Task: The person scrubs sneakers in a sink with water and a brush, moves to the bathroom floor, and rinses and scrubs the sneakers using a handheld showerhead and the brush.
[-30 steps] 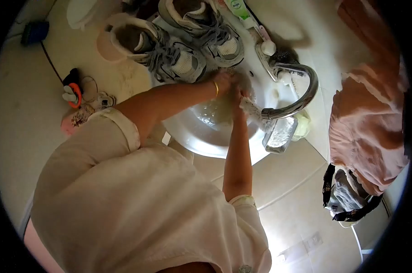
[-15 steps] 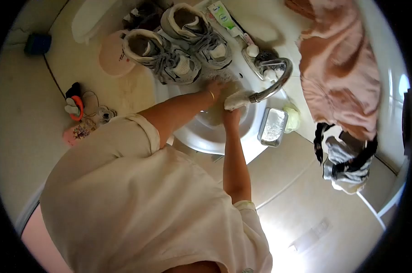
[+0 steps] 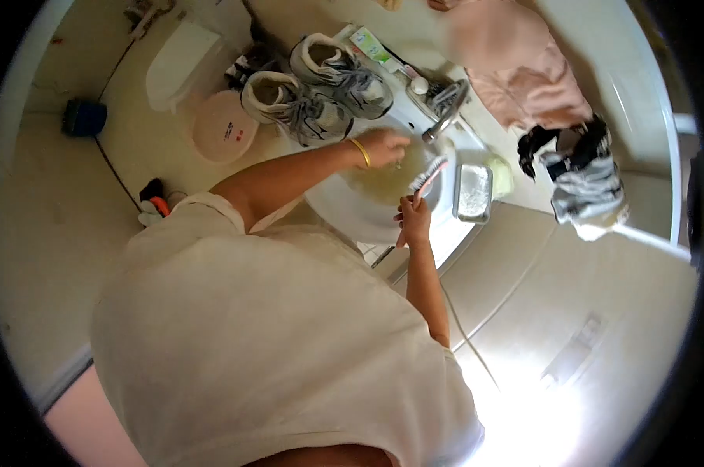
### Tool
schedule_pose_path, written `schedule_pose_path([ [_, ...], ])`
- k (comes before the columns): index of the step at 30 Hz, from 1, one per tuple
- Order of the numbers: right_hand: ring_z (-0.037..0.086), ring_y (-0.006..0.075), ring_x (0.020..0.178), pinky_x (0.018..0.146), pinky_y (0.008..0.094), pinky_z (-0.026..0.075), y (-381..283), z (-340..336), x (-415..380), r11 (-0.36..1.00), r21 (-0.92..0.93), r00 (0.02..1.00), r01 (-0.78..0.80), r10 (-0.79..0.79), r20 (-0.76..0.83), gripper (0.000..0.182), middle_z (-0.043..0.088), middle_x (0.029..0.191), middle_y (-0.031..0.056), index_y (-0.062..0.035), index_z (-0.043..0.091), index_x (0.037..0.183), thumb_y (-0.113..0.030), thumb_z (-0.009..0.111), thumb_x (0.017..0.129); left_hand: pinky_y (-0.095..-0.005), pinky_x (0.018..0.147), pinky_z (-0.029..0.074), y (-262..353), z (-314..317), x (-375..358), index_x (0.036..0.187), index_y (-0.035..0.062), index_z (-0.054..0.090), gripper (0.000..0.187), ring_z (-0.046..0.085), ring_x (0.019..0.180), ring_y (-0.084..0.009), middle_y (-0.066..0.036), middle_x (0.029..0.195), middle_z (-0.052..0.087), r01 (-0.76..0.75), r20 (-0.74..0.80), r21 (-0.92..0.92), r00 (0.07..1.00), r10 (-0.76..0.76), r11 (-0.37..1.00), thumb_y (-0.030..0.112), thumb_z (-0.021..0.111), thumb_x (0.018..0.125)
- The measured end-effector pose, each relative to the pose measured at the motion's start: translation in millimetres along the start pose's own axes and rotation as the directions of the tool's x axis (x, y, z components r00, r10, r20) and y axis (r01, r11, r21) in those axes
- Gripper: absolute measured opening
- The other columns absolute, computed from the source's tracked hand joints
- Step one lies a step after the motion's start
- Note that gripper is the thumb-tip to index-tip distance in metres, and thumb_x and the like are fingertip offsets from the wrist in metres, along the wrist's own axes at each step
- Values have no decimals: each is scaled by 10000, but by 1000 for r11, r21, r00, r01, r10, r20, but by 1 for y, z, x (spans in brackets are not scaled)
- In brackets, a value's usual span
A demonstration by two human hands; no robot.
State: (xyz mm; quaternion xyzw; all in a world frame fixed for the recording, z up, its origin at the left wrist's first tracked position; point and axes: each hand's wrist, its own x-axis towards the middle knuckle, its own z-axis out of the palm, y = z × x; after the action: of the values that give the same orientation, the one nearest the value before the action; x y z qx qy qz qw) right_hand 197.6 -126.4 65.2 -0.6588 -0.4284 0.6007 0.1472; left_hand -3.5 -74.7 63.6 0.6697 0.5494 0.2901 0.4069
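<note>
A scrubbing brush with a pink handle and pale bristles (image 3: 428, 177) is in my right hand (image 3: 414, 222), whose fingers are wrapped round the handle at the right side of the sink. My left hand (image 3: 385, 148), a yellow bangle at its wrist, hangs over the sink with its fingers stretched out and nothing visible in them. Cloudy, yellowish water lies in the white sink (image 3: 340, 204) below. Just beyond my left hand, two grey and white sneakers (image 3: 309, 113) (image 3: 360, 82) rest at the back left rim. The faucet (image 3: 445, 117) curves over the sink's right side.
A metal dish of white powder (image 3: 473, 193) stands right of the sink. Behind it are a green and white tube (image 3: 371, 47) and a pink garment (image 3: 515, 62). A pink basin (image 3: 226, 128) and a blue box-like object (image 3: 85, 117) are at left.
My left hand has come up out of the water. My right hand has drawn back from beneath the faucet, and the brush now shows plainly. The view has shifted.
</note>
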Motion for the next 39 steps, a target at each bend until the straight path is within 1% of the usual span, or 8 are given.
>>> schedule_pose_path([
  [6, 552, 320, 738, 646, 354, 437, 21, -22, -7, 731, -573, 816, 369, -550, -176, 323, 563, 811, 196, 3, 467, 1022, -91, 516, 716, -297, 620, 442, 0, -106, 11, 911, 63, 575, 200, 574, 704, -210, -121, 809, 578, 10, -539, 14, 842, -1, 1000, 163, 546, 740],
  [7, 538, 342, 798, 682, 379, 430, 18, -24, -8, 727, -590, 831, 350, -532, -164, 347, 553, 857, 222, -1, 446, 1046, -75, 507, 713, -307, 639, 443, 17, -132, 6, 925, 72, 577, 250, 573, 732, -226, -130, 821, 579, 217, -436, -69, 872, -225, 974, 232, 552, 735],
  [9, 516, 375, 848, 717, 402, 422, 45, -34, 14, 610, -699, 797, 374, -597, -95, 465, 521, 968, 238, -61, 387, 1142, -22, 475, 687, -310, 682, 447, -14, -162, 14, 1025, 55, 542, 330, 557, 842, -191, -100, 974, 566, 332, -450, 242, 871, -197, 912, 240, 546, 752],
  [12, 489, 344, 921, 759, 373, 414, -7, -28, -24, 697, -713, 898, 82, -362, -251, 513, 501, 999, 210, -69, 409, 1158, 14, 409, 652, -322, 724, 437, -58, -180, 30, 1115, 73, 481, 431, 501, 976, -213, -90, 1096, 510, 414, -361, 91, 861, -357, 906, 285, 552, 746],
  [17, 447, 394, 970, 790, 411, 394, -16, -33, 25, 560, -629, 698, 539, -715, -39, 628, 411, 1152, 226, -124, 348, 1219, 63, 376, 620, -395, 816, 395, -9, -174, 18, 1210, 111, 375, 670, 376, 1109, -247, -101, 1258, 342, 641, -89, -179, 745, -661, 746, 448, 603, 678],
  [19, 487, 384, 864, 733, 404, 413, -23, -29, 50, 609, -686, 731, 398, -662, -164, 657, 471, 992, 218, -165, 311, 1241, 57, 413, 631, -418, 890, 337, -34, -173, 29, 1244, 145, 323, 701, 277, 1178, -233, -57, 1321, 239, 705, -20, -278, 675, -737, 653, 446, 612, 681],
  [27, 530, 348, 849, 702, 415, 441, -44, -32, 69, 627, -774, 814, 92, -495, -304, 708, 467, 993, 215, -297, 172, 1270, 40, 429, 703, -459, 921, 296, -34, -178, 47, 1305, 173, 151, 870, 109, 1249, -271, -99, 1368, 61, 846, 155, -187, 527, -836, 499, 462, 642, 649],
  [39, 517, 363, 827, 717, 419, 421, -31, -27, 30, 676, -736, 795, 30, -463, -393, 621, 500, 936, 219, -191, 260, 1268, 3, 400, 694, -407, 861, 359, -58, -228, 25, 1233, 107, 297, 661, 315, 1144, -263, -109, 1269, 301, 650, -12, -219, 744, -668, 727, 398, 589, 716],
])
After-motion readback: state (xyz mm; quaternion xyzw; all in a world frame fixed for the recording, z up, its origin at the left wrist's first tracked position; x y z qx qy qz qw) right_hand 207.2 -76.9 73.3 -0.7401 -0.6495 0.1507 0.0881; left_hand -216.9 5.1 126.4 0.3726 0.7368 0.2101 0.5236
